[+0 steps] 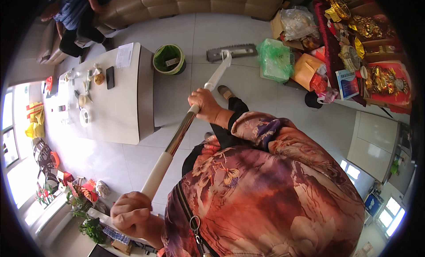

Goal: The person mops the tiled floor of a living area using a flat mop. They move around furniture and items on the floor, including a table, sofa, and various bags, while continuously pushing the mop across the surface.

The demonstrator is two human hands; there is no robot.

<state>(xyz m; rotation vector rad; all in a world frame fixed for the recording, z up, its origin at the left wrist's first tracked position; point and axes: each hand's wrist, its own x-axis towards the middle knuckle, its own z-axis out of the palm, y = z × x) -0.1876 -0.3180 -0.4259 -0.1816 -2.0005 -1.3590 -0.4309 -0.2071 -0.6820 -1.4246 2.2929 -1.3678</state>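
Both my hands grip a flat mop's telescopic pole [182, 132], which has white grips and a shiny metal section. My left hand [132, 211] wraps around the top end of the white grip at the lower left. Farther down the pole, my right hand [208, 105] closes around it near the white lower section. A hinged white joint links the pole to the grey mop head [247, 51], which lies flat on the tiled floor [172, 170]. My shoe [226, 91] stands on the floor near the mop, below its head.
A green-lined waste bin [169, 60] stands left of the mop head, beside a pale table [109, 117]. A box in green plastic [275, 59] sits close on its right. A brown sofa [212, 2] runs along the back. Someone in a blue shirt [69, 12] sits upper left.
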